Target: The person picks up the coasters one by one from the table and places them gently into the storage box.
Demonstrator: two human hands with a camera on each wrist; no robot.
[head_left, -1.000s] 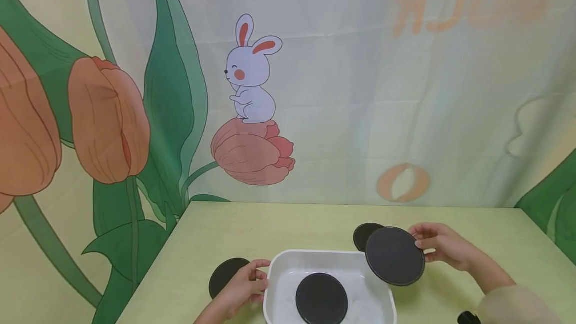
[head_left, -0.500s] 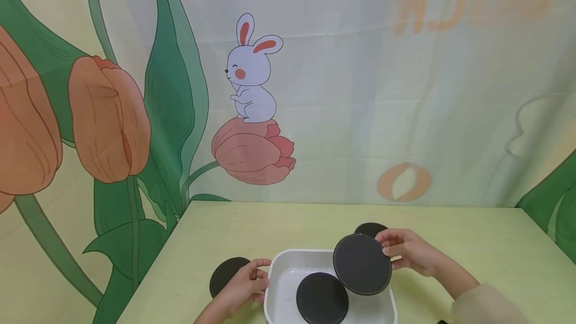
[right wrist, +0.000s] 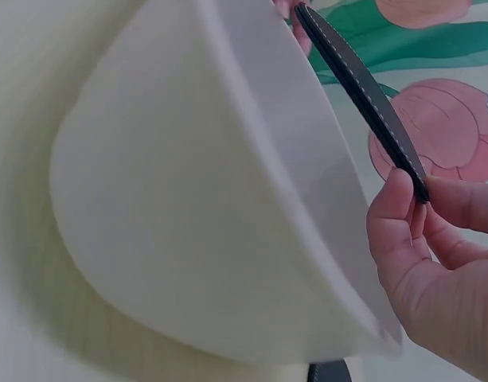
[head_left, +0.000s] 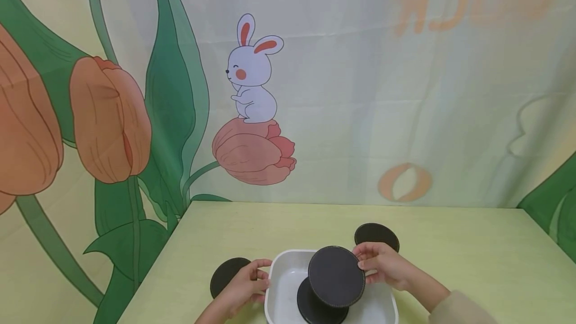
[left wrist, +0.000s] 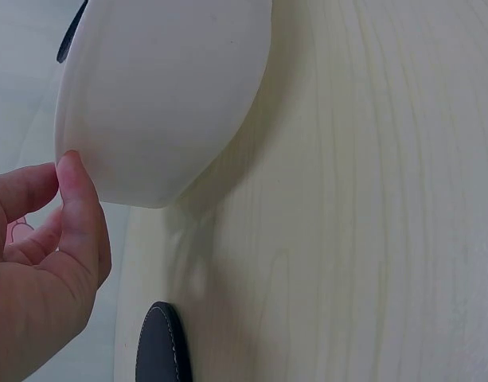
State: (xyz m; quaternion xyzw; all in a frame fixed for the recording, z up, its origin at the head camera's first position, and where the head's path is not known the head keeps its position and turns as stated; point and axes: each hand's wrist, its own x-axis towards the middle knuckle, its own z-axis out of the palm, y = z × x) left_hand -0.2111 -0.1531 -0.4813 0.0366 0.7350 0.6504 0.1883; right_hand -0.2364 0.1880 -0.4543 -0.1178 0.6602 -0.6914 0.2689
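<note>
A round black coaster [head_left: 336, 276] with stitched edging is pinched between the thumb and fingers of my right hand [head_left: 387, 266], tilted above the white rectangular basin [head_left: 281, 289]. In the right wrist view, the coaster [right wrist: 367, 99] shows edge-on over the basin rim. Inside the basin lies a second black coaster [head_left: 310, 304], partly hidden by the held one in the head view. My left hand [head_left: 245, 284] pinches the basin's left rim with thumb and fingers, as the left wrist view shows at the white wall [left wrist: 156, 103].
Another black coaster [head_left: 225, 275] lies left of the basin, partly behind my left hand. One more coaster [head_left: 377, 234] rests on the pale wooden table [head_left: 472, 249] beyond my right hand. A curtain [head_left: 342, 114] printed with tulips and a rabbit hangs behind the table.
My right hand has carried its coaster leftward, from the basin's right edge to over the coaster inside. The left hand stays at the rim.
</note>
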